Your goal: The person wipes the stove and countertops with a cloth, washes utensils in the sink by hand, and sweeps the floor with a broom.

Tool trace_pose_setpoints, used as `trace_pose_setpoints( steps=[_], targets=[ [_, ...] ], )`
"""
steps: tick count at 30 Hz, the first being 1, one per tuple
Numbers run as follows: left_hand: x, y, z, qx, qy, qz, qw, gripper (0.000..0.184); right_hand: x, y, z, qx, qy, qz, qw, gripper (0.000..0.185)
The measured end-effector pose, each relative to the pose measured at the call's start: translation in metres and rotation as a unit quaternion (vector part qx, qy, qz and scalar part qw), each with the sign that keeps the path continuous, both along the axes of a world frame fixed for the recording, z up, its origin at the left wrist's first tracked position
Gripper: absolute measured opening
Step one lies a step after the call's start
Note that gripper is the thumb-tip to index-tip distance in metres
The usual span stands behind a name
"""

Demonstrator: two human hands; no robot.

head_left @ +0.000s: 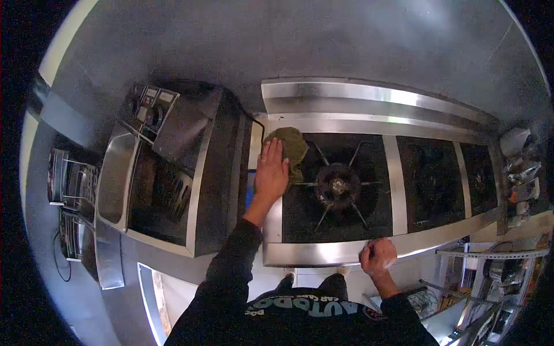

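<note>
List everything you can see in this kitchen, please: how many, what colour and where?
Cloth: one, olive green, stove's left side
Stove: one, silver and black, centre to right
Burner: one clearly visible, dark, stove's left section
Slotted utensil: one, silvery, in the dark well at left
Knobbed box: one, grey and black, upper left
Shiny items: several, silvery, far right, too unclear to name
Storage rack: one, grey, lower right
Wall: one, grey, behind the stove
Top: one, black with pale lettering, bottom centre
Left hand: one, bare, flat on the cloth
Right hand: one, bare, curled at the stove's front edge
</note>
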State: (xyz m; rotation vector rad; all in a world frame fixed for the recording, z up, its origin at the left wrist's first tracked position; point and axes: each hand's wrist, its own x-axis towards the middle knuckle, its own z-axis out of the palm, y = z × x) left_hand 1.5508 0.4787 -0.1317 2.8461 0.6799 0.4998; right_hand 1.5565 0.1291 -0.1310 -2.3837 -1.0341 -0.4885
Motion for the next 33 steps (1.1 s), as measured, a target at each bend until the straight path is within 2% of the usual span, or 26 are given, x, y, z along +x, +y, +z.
trace_pose_setpoints(
  steps=[4, 6, 8, 10, 11, 14, 15, 17, 18, 20, 21, 25, 26, 27, 29, 30, 33],
  targets=[
    [0.045, 0.022, -0.008, 0.033, -0.047, 0.033, 0.998, 0.047, 0.002, 0.000, -0.001, 0.000, -0.007, 0.003, 1.000, 0.012],
    [0.056, 0.023, -0.012, 0.123, -0.004, 0.092, 0.988, 0.046, 0.001, -0.001, -0.002, 0.030, 0.009, 0.013, 0.999, 0.012],
    [0.058, 0.024, -0.008, 0.091, -0.034, 0.064, 0.993, 0.047, 0.003, -0.001, 0.000, 0.012, 0.015, 0.016, 1.000, 0.012],
    [0.060, 0.023, 0.006, 0.039, 0.031, -0.204, 0.978, 0.054, 0.003, -0.001, 0.000, 0.027, 0.027, 0.027, 0.999, 0.012],
    [0.066, 0.028, 0.005, 0.067, 0.018, -0.255, 0.964, 0.061, 0.002, 0.000, 0.003, 0.005, 0.029, 0.016, 0.999, 0.012],
    [0.077, 0.040, 0.014, 0.089, 0.042, -0.306, 0.947, 0.060, 0.002, 0.002, 0.002, 0.028, 0.028, 0.023, 0.999, 0.013],
    [0.074, 0.042, 0.016, 0.084, 0.049, -0.307, 0.947, 0.060, 0.002, 0.005, 0.011, 0.003, 0.011, 0.018, 1.000, 0.014],
    [0.067, 0.042, 0.020, 0.058, 0.062, -0.216, 0.973, 0.055, 0.000, 0.006, 0.010, 0.005, 0.018, 0.020, 1.000, 0.014],
    [0.063, 0.047, 0.015, 0.056, 0.060, -0.214, 0.973, 0.055, 0.003, 0.006, 0.008, 0.012, 0.011, 0.025, 1.000, 0.014],
    [0.049, 0.058, -0.008, -0.048, -0.026, -0.080, 0.995, 0.052, 0.002, 0.001, 0.003, 0.006, 0.007, 0.027, 1.000, 0.015],
    [0.044, 0.058, -0.015, -0.059, -0.078, -0.048, 0.994, 0.051, 0.003, 0.000, 0.003, 0.010, -0.004, 0.031, 0.999, 0.016],
    [0.043, 0.054, -0.038, -0.106, -0.125, 0.032, 0.986, 0.046, 0.001, 0.000, 0.005, -0.015, -0.012, 0.029, 0.999, 0.013],
    [0.043, 0.062, -0.041, -0.223, -0.040, 0.145, 0.963, 0.041, 0.002, 0.000, 0.004, -0.011, -0.016, 0.031, 0.999, 0.013],
    [0.040, 0.073, -0.051, -0.333, 0.046, 0.252, 0.907, 0.038, 0.002, 0.000, 0.003, -0.001, -0.022, 0.036, 0.999, 0.013],
    [0.017, 0.106, -0.149, -0.111, 0.126, 0.129, 0.977, 0.033, 0.000, 0.000, 0.007, 0.010, -0.003, 0.041, 0.999, 0.013],
    [-0.002, 0.091, -0.146, -0.108, 0.124, 0.128, 0.978, 0.033, 0.000, 0.000, 0.008, 0.013, -0.004, 0.039, 0.999, 0.013],
    [-0.062, 0.030, -0.084, -0.086, -0.167, 0.099, 0.977, 0.025, -0.003, -0.005, -0.001, -0.016, -0.007, 0.002, 1.000, 0.013]
  ],
)
